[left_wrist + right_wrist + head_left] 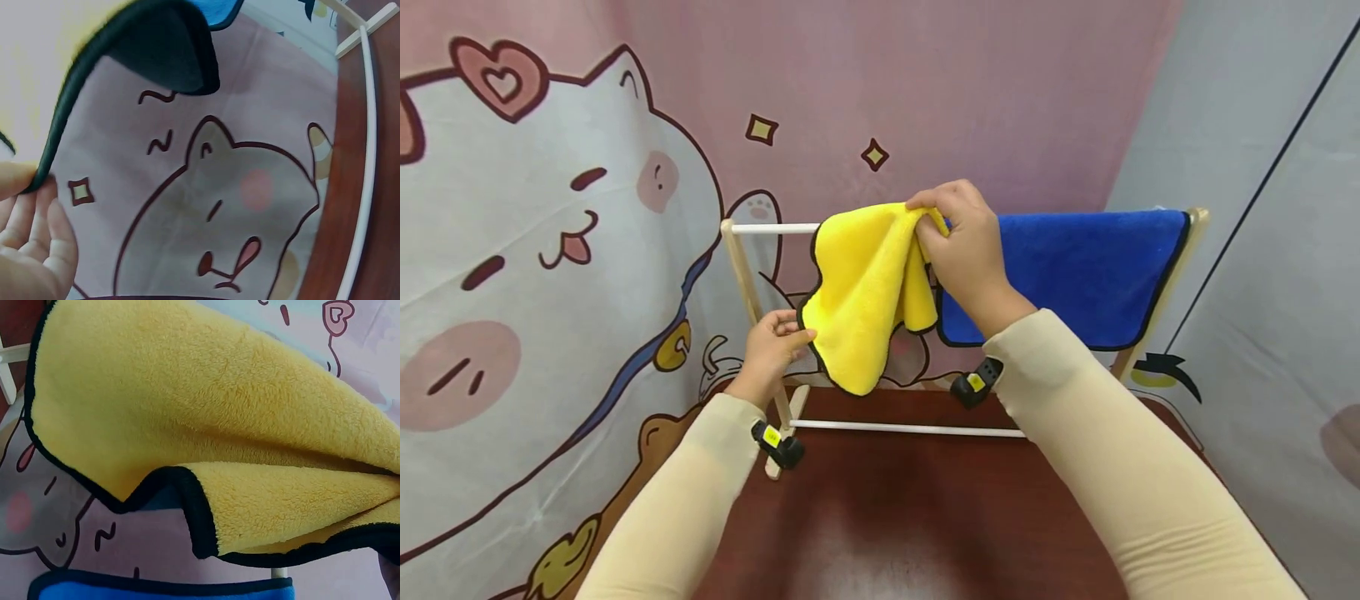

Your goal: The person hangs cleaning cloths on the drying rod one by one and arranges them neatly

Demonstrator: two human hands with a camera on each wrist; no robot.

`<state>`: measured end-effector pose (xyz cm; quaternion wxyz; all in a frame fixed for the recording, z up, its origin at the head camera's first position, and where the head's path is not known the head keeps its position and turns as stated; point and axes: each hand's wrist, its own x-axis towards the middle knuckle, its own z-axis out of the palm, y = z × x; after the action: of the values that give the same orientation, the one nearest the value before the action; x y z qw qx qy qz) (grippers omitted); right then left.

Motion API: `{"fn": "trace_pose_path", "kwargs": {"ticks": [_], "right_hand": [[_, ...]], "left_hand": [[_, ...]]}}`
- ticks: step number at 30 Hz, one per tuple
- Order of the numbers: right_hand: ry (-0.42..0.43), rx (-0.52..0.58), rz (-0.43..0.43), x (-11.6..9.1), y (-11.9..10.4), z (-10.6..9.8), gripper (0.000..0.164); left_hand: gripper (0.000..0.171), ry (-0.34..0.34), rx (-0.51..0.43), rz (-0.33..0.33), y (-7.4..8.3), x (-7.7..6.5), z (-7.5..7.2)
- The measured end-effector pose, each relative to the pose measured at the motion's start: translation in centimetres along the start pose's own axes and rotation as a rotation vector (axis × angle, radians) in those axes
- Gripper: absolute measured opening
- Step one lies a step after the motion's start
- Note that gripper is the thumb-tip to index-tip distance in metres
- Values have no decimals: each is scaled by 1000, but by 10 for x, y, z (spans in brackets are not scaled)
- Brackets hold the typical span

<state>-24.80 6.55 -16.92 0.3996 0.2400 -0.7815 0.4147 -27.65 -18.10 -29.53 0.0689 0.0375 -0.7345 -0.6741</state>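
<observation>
A yellow towel (857,292) with dark edging hangs in loose folds in front of the rack's upper bar (775,228). My right hand (962,242) pinches its gathered top edge, thumb against fingers. Lower down, my left hand (775,346) pinches the towel's left edge between thumb and fingers. In the left wrist view the left hand (37,231) grips the dark trim. The fuzzy yellow towel (187,406) fills much of the right wrist view, where most of the right hand is out of frame. To the right, a blue towel (1075,275) drapes over the bar.
The wooden rack has a left post (743,271), a right post (1165,292) and a lower white bar (910,428). It stands on a reddish-brown table (880,517). Behind it hangs a pink cloth backdrop (985,92) printed with cartoon cats.
</observation>
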Motion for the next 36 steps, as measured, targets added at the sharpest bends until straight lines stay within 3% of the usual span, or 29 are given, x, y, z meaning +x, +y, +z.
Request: {"fn": "trace_pose_path", "kwargs": {"ticks": [6,10,16,22,30,36], "right_hand": [[42,-16,-37,7,5,-5,16],[35,-42,-22,11,9,-8,16],[25,-86,12,15,15,-11,18],[33,-130,-16,19,17,-16,18],[74,-166,-60,32,15,-19,19],[-21,-249,-4,28,19,-15,21]], "left_hand": [[18,185,22,142,27,7,-15],[14,295,28,222,53,15,-25],[12,397,106,293,91,27,-34],[10,452,173,324,116,38,-33],[13,432,84,277,137,45,-24],[16,456,30,253,150,52,-24]]}}
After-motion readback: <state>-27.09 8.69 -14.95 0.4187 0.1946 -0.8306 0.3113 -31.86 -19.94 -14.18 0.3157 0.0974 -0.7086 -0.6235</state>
